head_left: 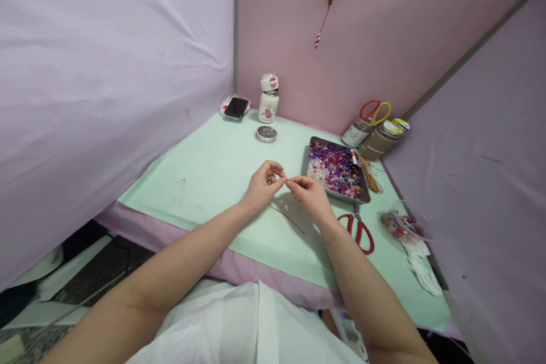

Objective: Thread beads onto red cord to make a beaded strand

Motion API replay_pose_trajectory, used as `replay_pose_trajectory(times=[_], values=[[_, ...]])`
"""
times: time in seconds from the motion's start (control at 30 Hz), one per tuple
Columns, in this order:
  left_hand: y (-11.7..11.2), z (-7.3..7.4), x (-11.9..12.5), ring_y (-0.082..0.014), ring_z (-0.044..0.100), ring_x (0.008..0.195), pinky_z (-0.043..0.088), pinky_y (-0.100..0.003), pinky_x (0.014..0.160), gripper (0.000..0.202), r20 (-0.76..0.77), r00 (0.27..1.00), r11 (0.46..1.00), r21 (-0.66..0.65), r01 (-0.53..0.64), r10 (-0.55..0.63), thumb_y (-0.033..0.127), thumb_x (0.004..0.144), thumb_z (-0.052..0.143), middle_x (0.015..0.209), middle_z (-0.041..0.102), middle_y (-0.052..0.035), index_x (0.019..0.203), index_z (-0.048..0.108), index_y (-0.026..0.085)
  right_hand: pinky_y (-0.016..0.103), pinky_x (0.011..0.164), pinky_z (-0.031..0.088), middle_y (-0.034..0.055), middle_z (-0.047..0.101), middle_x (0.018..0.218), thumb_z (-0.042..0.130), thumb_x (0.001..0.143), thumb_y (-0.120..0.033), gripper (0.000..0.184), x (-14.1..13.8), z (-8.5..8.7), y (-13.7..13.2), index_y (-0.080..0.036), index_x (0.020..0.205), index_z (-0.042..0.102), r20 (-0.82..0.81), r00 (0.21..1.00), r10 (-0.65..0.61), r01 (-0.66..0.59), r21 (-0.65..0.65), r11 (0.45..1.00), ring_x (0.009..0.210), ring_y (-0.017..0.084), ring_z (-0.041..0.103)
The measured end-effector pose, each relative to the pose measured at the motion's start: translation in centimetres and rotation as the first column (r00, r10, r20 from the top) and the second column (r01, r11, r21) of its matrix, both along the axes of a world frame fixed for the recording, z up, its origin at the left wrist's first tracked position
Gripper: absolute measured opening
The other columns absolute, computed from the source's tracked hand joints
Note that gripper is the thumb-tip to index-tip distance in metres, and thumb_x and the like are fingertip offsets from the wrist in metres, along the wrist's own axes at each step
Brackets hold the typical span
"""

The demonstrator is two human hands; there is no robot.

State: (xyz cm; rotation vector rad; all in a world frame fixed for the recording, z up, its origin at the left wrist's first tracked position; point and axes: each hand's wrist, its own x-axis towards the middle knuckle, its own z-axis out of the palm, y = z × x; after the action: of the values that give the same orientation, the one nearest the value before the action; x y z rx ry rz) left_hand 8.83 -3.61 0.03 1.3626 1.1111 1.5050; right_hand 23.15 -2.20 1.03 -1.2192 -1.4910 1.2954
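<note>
My left hand (265, 185) and my right hand (310, 193) meet above the pale green table (205, 182), fingertips pinched together. Between them they hold a thin red cord (290, 219) whose loose end trails down toward the table's front edge. Whatever sits at the pinch point is too small to make out. Just right of my right hand lies a metal tray (313, 145) full of purple, pink and clear beads.
Red-handled scissors (360, 232) lie by my right wrist. A bag of beads (401, 223) and white paper sit at the right edge. At the back stand a small bottle (268, 98), a phone (236, 107), a round tin (267, 134), and jars with scissors (369, 122).
</note>
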Motion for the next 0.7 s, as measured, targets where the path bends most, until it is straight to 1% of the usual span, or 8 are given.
replay_pose_trajectory(times=[0.1,0.23,0.33,0.43,0.57,0.7], values=[[0.01,-0.14,0.01,-0.0075,0.048,0.060,0.035,-0.022,0.058,0.022,-0.007,1.000,1.000,0.008,-0.001,0.002,0.020,0.072,0.062,0.079,0.059,-0.0001,0.091,0.051,0.018,0.023,0.049,0.032,-0.0024,0.054,0.059,0.069,0.065,-0.040,0.024,0.08,-0.23,0.16,-0.018,0.073,0.066,-0.060,0.998,0.019,-0.023,-0.060,0.998,0.051,0.008,0.043],[-0.08,-0.06,0.03,-0.0073,0.048,0.061,0.035,-0.022,0.059,0.020,0.003,1.000,1.000,0.019,0.009,-0.009,0.020,0.074,0.060,0.080,0.059,-0.0002,0.091,0.050,0.018,0.021,0.051,0.035,-0.0007,0.057,0.066,0.069,0.065,-0.039,0.022,0.14,-0.42,0.32,-0.019,0.073,0.065,-0.112,0.993,0.035,-0.049,-0.117,0.992,0.058,0.009,0.048],[-0.15,0.08,0.06,-0.0077,0.049,0.063,0.036,-0.022,0.060,0.020,0.023,0.999,1.000,0.006,0.022,-0.022,0.021,0.075,0.060,0.079,0.058,-0.0001,0.091,0.049,0.018,0.021,0.051,0.036,0.0001,0.058,0.070,0.068,0.066,-0.041,0.023,0.15,-0.44,0.37,-0.019,0.072,0.065,-0.101,0.995,0.027,-0.039,-0.118,0.992,0.060,0.010,0.049],[-0.09,0.13,0.09,-0.0080,0.050,0.064,0.036,-0.022,0.060,0.021,0.030,0.999,1.000,-0.009,0.023,-0.023,0.021,0.073,0.062,0.079,0.058,-0.0001,0.090,0.049,0.018,0.021,0.051,0.036,-0.0013,0.057,0.066,0.070,0.065,-0.042,0.025,0.16,-0.46,0.39,-0.019,0.074,0.066,-0.102,0.995,0.019,-0.031,-0.112,0.993,0.058,0.009,0.048],[0.06,0.00,0.09,-0.0086,0.052,0.066,0.035,-0.022,0.060,0.022,0.039,0.999,1.000,-0.010,0.019,-0.019,0.021,0.072,0.062,0.079,0.058,0.0000,0.090,0.049,0.018,0.021,0.052,0.036,-0.0020,0.056,0.064,0.072,0.061,-0.041,0.027,0.19,-0.37,0.33,-0.018,0.075,0.066,-0.128,0.992,0.018,-0.036,-0.139,0.990,0.057,0.009,0.047],[0.12,-0.23,0.02,-0.0079,0.049,0.062,0.035,-0.022,0.059,0.021,0.001,1.000,1.000,0.009,0.006,-0.006,0.019,0.072,0.061,0.080,0.059,-0.0002,0.091,0.050,0.018,0.022,0.051,0.036,-0.0013,0.056,0.064,0.073,0.059,-0.041,0.028,0.21,-0.13,0.21,-0.018,0.074,0.067,-0.144,0.989,0.024,-0.049,-0.168,0.985,0.057,0.010,0.047]])
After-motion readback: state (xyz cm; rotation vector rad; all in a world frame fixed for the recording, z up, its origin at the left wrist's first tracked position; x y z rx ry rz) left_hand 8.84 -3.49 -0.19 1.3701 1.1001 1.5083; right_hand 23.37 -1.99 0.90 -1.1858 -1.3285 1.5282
